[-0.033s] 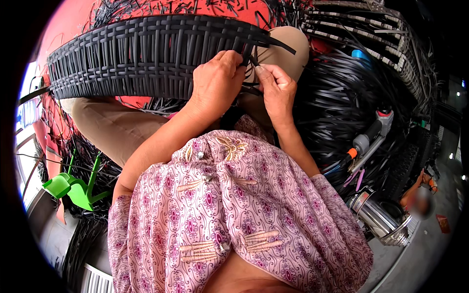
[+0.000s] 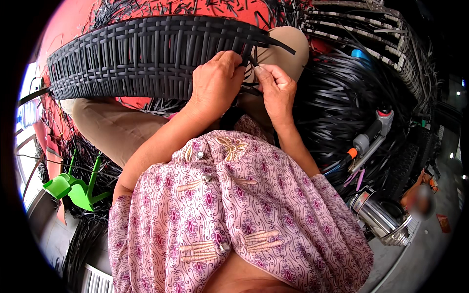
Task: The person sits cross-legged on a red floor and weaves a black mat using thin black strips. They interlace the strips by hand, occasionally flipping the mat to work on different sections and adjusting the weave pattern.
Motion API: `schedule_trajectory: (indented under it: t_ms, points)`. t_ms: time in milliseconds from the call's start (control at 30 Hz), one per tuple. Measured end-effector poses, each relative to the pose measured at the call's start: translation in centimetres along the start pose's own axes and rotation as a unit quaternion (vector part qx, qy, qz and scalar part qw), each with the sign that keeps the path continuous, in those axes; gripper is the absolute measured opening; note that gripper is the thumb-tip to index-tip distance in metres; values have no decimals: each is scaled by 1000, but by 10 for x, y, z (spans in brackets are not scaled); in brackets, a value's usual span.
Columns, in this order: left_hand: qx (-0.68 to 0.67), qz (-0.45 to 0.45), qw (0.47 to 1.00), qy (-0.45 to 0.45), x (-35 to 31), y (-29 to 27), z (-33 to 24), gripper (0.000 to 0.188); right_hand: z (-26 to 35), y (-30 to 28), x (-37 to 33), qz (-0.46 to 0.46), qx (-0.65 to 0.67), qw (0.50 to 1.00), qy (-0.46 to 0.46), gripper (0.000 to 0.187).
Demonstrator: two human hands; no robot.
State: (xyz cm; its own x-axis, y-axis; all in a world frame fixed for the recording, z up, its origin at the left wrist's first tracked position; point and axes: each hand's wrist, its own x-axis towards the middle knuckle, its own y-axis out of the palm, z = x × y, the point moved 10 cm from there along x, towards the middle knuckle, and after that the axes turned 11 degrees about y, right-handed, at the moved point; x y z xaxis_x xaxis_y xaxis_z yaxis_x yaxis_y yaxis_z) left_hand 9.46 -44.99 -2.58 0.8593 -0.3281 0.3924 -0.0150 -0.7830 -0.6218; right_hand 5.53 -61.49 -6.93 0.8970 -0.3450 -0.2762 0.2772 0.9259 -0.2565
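Note:
A curved black woven panel (image 2: 129,56) of flat strips lies across my bent legs, its right end at my right knee. My left hand (image 2: 217,84) is closed on the panel near that right end; its fingertips are partly hidden. Close beside it, my right hand (image 2: 278,90) pinches a thin black strip (image 2: 253,61) between thumb and forefinger. Loose strip ends stick out past the panel's edge, one (image 2: 282,44) reaching over the knee.
A heap of black strips (image 2: 342,97) fills the right side, with a grey-and-red hand tool (image 2: 373,132) on it. Beyond stands a strip-wound frame (image 2: 405,63). A metal canister (image 2: 381,217) is at lower right, green plastic scoops (image 2: 80,193) at left. Red flooring (image 2: 66,29) lies behind.

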Motion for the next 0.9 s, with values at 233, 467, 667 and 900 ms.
schedule_trajectory:
  t_ms: [233,467,667,900]
  points:
    - [-93,25,990,-100,-3,7,18,15,0,5,-1,19,-47,999,3,16]
    - [23,75,997,-16,3,0,-2,27,0,12,22,127,-95,987,-25,12]
    - [98,87,990,48,5,1,-15,16,3,14,31,163,-112,980,-30,15]
    - [5,16,1000,-13,-3,-22,5,8,-13,10,25,188,-98,974,75,18]
